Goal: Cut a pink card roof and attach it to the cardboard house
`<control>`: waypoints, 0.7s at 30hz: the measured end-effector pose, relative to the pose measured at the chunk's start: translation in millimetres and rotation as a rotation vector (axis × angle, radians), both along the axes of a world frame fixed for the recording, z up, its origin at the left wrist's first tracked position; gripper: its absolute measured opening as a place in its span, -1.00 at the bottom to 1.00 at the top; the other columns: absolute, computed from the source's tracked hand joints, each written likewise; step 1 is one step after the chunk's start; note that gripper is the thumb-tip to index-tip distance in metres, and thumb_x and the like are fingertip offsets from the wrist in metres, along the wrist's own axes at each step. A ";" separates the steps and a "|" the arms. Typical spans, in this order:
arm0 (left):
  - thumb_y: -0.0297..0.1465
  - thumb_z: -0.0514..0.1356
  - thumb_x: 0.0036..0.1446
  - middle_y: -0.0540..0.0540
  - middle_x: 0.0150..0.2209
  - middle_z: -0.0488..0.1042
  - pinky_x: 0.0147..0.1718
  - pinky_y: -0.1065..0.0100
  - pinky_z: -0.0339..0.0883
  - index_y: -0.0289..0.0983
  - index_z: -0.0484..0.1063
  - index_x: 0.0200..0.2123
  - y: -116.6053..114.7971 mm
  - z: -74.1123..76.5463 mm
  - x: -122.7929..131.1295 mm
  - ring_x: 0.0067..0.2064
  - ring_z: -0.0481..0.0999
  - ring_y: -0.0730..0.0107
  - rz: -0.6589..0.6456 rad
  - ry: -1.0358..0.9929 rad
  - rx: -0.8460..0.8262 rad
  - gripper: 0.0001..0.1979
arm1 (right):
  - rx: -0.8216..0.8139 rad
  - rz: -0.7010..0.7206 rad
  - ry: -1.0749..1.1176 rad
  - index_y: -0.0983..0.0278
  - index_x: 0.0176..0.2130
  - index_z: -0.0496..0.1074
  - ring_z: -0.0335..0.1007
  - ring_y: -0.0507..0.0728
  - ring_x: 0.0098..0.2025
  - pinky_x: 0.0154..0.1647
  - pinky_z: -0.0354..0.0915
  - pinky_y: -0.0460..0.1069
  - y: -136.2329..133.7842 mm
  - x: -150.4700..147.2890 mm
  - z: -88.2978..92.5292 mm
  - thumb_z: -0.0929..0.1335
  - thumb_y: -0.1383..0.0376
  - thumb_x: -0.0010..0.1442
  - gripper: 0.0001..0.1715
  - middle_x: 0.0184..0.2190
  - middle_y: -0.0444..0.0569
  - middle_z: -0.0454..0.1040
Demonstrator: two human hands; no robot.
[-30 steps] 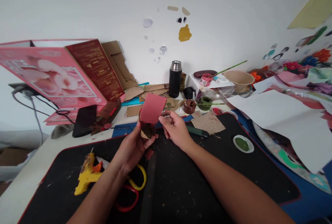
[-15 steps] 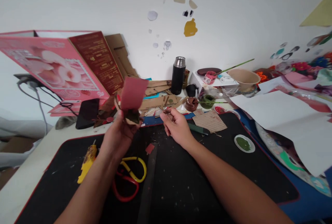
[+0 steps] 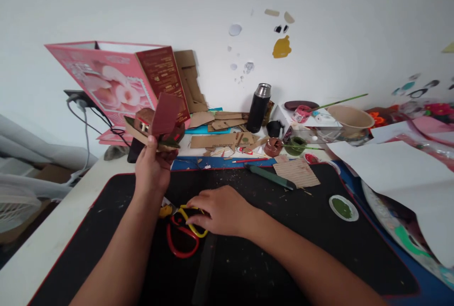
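My left hand (image 3: 152,168) holds up a small cardboard model house (image 3: 156,127) with a dark red paper roof, raised above the left part of the black mat (image 3: 269,249). My right hand (image 3: 220,210) rests palm down on the mat, fingers curled onto the yellow handle of a pair of red and yellow scissors (image 3: 182,232). A yellow glue gun (image 3: 165,210) peeks out from behind my left wrist.
A green-handled knife (image 3: 269,176) and a corrugated card piece (image 3: 296,173) lie at the mat's far edge, a lid of green paint (image 3: 342,207) to the right. Behind stand a black flask (image 3: 258,108), paint pots, cardboard scraps, a pink box (image 3: 106,79) and white paper sheets (image 3: 400,173).
My left hand lifted the model house up and to the left. My right hand left it, dropped toward me and landed on the scissors. The view swung left.
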State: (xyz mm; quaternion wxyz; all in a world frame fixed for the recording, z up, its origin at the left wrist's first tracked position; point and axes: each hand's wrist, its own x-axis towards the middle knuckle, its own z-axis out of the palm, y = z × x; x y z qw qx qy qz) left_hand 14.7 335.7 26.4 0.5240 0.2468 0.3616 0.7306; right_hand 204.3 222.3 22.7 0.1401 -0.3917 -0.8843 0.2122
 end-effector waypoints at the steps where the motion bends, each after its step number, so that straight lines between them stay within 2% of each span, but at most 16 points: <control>1: -0.26 0.31 0.36 0.02 -0.40 0.65 -0.36 0.41 0.55 -0.25 0.53 -0.22 1.1 -0.1 -1.7 -0.46 0.62 0.45 0.004 -0.008 -0.005 -0.83 | -0.006 0.027 -0.059 0.17 0.08 0.59 0.65 0.19 -0.12 -0.22 0.36 0.01 -0.7 -1.7 1.4 0.40 -0.02 0.46 -0.60 -0.07 -0.01 0.70; 5: -0.21 0.29 0.36 0.04 -0.47 0.61 -0.43 0.41 0.49 -0.26 0.51 -0.24 4.5 2.0 -9.8 -0.53 0.56 0.45 0.043 -0.022 -0.013 -0.77 | 0.001 0.070 -0.222 0.21 -0.05 0.60 0.67 0.21 -0.18 -0.25 0.39 0.04 -2.2 -4.6 -0.8 0.39 0.09 0.48 -0.72 -0.13 0.01 0.72; 10: -0.22 0.28 0.38 0.04 -0.40 0.64 -0.43 0.44 0.45 -0.25 0.53 -0.23 -0.1 12.6 -15.4 -0.45 0.60 0.46 0.057 -0.001 0.079 -0.78 | 0.052 0.037 -0.228 0.23 -0.08 0.57 0.67 0.20 -0.23 -0.31 0.36 0.04 6.6 -9.8 -1.6 0.38 0.15 0.49 -0.77 -0.21 0.01 0.72; 12: -0.20 0.30 0.37 0.04 -0.34 0.66 -0.44 0.41 0.45 -0.24 0.54 -0.16 -3.9 17.9 -16.0 -0.41 0.62 0.42 0.078 0.022 0.132 -0.78 | 0.063 0.016 -0.206 0.22 -0.06 0.57 0.67 0.19 -0.20 -0.30 0.35 0.03 14.9 -16.2 2.6 0.38 0.16 0.49 -0.79 -0.18 0.00 0.72; 15: -0.14 0.38 0.27 0.03 -0.30 0.66 -0.46 0.38 0.44 -0.26 0.53 -0.09 -8.8 25.0 -16.3 -0.41 0.62 0.38 0.129 0.050 0.173 -0.67 | 0.085 -0.005 -0.234 0.23 -0.05 0.57 0.67 0.22 -0.16 -0.31 0.33 0.03 30.3 -30.9 10.2 0.37 0.15 0.50 -0.76 -0.15 0.04 0.72; 18: -0.09 0.44 0.19 0.02 -0.33 0.65 -0.46 0.36 0.47 -0.29 0.53 -0.13 -12.5 31.3 -16.5 -0.43 0.59 0.37 0.165 0.083 0.215 -0.59 | 0.088 -0.008 -0.256 0.26 -0.03 0.58 0.67 0.27 -0.12 -0.30 0.31 0.04 46.9 -47.5 16.8 0.35 0.18 0.51 -0.75 -0.14 0.09 0.73; 21: -0.10 0.45 0.18 0.03 -0.33 0.63 -0.42 0.36 0.50 -0.26 0.52 -0.20 -18.7 38.9 -13.8 -0.40 0.59 0.37 0.185 0.088 0.259 -0.63 | 0.065 -0.067 -0.190 0.22 0.02 0.58 0.66 0.27 -0.10 -0.25 0.32 0.04 64.8 -61.1 21.7 0.31 0.14 0.53 -0.69 -0.15 0.09 0.72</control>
